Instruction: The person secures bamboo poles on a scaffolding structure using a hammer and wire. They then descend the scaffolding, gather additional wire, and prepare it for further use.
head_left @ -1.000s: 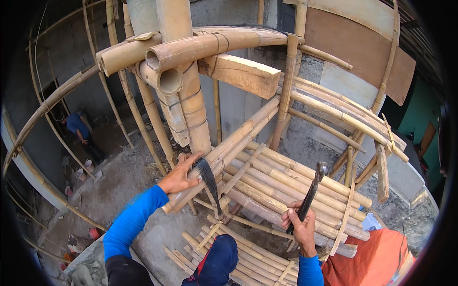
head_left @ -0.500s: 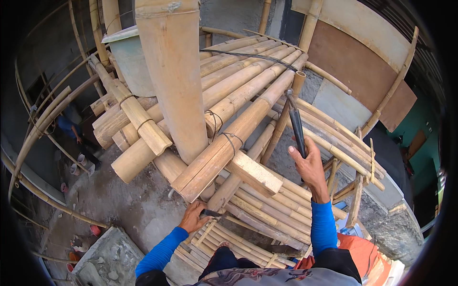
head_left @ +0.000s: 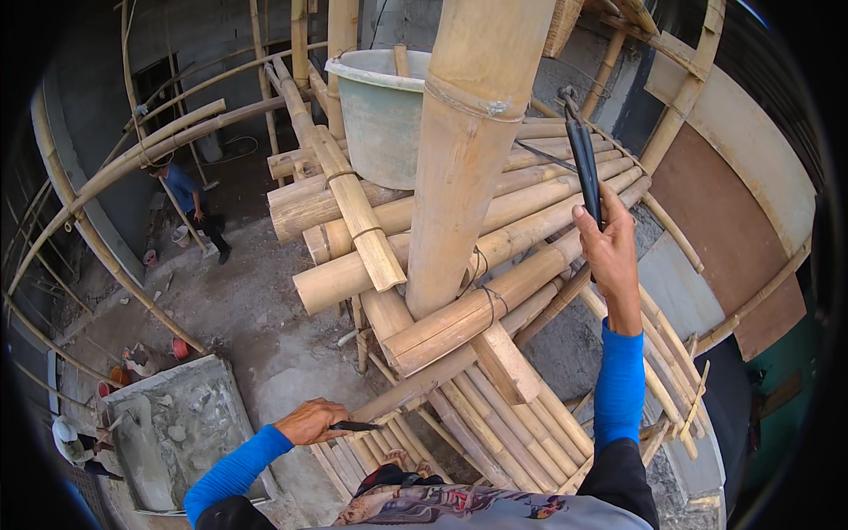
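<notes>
My right hand (head_left: 609, 238) is raised at the right, closed round the black handles of a pair of pincers (head_left: 583, 150), whose grey metal head points up and away from me. At the lower left my left hand (head_left: 311, 421) is closed on a slim dark tool (head_left: 355, 426); its kind does not show. Between the hands stands a thick upright bamboo post (head_left: 459, 177). Thick bamboo poles (head_left: 495, 314) lie side by side around it, bound with dark cord (head_left: 495, 305). A squared wooden block (head_left: 508, 362) sticks out under the nearest pole.
A pale green tub (head_left: 375, 115) stands on the poles behind the post. Below me is a bamboo slat platform (head_left: 495, 424). A mortar trough (head_left: 181, 433) lies on the ground at lower left. Two people (head_left: 190, 203) are further down on the left. Bamboo rails (head_left: 146, 159) cross there.
The view has swung left and outward, bringing more ground and the trough into sight. My right hand has lifted the pincers higher; my left hand has moved left, away from the pole's end.
</notes>
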`<action>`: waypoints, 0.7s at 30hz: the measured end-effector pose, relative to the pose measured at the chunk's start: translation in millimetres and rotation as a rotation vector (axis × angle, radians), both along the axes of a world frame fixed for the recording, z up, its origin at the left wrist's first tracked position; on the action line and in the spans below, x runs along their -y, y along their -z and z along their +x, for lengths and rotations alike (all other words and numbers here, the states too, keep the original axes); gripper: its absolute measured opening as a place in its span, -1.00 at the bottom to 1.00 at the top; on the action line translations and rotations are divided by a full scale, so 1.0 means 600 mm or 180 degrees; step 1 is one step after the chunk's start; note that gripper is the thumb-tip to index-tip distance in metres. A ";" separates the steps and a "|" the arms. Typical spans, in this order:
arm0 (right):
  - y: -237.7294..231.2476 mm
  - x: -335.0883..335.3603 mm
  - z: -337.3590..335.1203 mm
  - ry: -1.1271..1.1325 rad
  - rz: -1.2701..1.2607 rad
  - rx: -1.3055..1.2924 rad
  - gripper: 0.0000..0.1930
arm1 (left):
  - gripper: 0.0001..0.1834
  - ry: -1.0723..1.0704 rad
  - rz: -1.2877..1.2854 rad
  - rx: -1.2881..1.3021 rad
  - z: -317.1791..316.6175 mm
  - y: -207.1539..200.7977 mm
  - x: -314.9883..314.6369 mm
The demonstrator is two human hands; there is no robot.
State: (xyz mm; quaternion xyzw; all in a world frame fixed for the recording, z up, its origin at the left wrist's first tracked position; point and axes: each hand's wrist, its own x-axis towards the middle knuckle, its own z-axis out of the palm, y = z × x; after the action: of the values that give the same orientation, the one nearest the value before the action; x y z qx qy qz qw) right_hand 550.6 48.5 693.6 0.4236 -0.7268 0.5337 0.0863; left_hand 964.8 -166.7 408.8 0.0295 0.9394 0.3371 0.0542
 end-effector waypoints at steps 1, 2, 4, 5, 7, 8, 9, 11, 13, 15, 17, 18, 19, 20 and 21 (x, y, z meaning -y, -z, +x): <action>-0.027 0.007 -0.020 0.0156 0.0104 -0.0227 -0.52 | -0.69 -0.0339 0.0066 0.0047 0.032 -0.030 -0.017; -0.065 0.008 -0.038 0.0429 0.0463 -0.0398 -0.51 | -0.69 -0.0635 0.0156 0.0085 0.061 -0.057 -0.034; -0.123 0.039 -0.088 0.0788 0.0740 -0.1404 -0.52 | -0.66 -0.1540 0.0385 0.0213 0.127 -0.124 -0.079; -0.148 0.042 -0.130 0.1036 0.0834 -0.1880 -0.54 | -0.64 -0.2099 0.0494 0.0179 0.152 -0.154 -0.099; -0.204 0.075 -0.171 0.1509 0.1271 -0.2398 -0.57 | -0.59 -0.3141 0.0779 -0.0259 0.208 -0.201 -0.145; -0.244 0.089 -0.175 0.1769 0.1630 -0.2442 -0.58 | -0.57 -0.3576 0.0956 -0.0677 0.235 -0.216 -0.166; -0.276 0.099 -0.197 0.1716 0.1643 -0.2673 -0.51 | -0.59 -0.3826 0.0934 -0.0889 0.265 -0.227 -0.183; -0.330 0.134 -0.264 0.1049 0.1474 -0.3078 -0.40 | -0.62 -0.4324 0.0781 -0.1239 0.339 -0.233 -0.225; -0.373 0.197 -0.283 0.0128 0.1244 -0.3478 -0.47 | -0.58 -0.4857 0.0722 -0.1548 0.368 -0.246 -0.275; -0.394 0.258 -0.265 -0.0166 0.1334 -0.3766 -0.53 | -0.47 -0.5320 0.0908 -0.1815 0.339 -0.262 -0.290; -0.398 0.318 -0.245 -0.0228 0.1342 -0.3851 -0.52 | -0.43 -0.5393 0.1016 -0.1639 0.355 -0.231 -0.320; -0.384 0.342 -0.227 -0.0264 0.1362 -0.3837 -0.53 | -0.41 -0.5417 0.1057 -0.1539 0.372 -0.213 -0.327; -0.372 0.368 -0.208 -0.0330 0.1362 -0.3746 -0.54 | -0.49 -0.5092 0.1345 -0.1025 0.385 -0.207 -0.328; -0.359 0.381 -0.193 -0.0380 0.1389 -0.3584 -0.55 | -0.40 -0.5184 0.1278 -0.0147 0.385 -0.221 -0.330; -0.341 0.399 -0.175 -0.0475 0.1365 -0.3411 -0.56 | -0.49 -0.5263 0.1560 -0.0299 0.385 -0.216 -0.328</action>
State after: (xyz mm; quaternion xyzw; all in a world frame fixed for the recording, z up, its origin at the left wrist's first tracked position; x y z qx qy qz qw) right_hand 445.6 -191.2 898.4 0.6927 -0.6418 0.0903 0.3164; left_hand 1195.9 30.2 538.2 -0.6389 0.5614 0.4599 -0.2553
